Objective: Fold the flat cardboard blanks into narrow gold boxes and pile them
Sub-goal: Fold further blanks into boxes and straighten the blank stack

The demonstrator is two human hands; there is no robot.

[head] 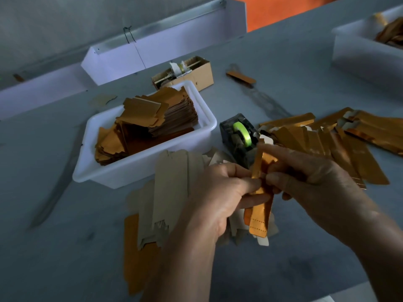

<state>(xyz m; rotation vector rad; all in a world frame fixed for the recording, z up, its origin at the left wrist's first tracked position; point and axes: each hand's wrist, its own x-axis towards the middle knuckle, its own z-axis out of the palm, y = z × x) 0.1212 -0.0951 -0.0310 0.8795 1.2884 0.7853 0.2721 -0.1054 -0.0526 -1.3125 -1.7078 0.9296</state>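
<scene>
Head view: both hands' grip (pixel 261 184) pinches a gold box (pixel 260 203) over the grey table (pixel 65 247).

Tray (pixel 205 118) left of tape dispenser (pixel 238 136); blanks (pixel 157 118) in tray (stacked); folded boxes (pixel 327 136) right of dispenser.

A broad, matte grey-blue tabletop (pixel 283 68) fills most of the view, marked with dark smudges. Along its far edge lies a long white box-shaped fixture (pixel 165 46) with a metal strip on top and a thin dark wire looped round it. Beyond it, a bright orange surface (pixel 281 9) shows. The light is dim.
</scene>
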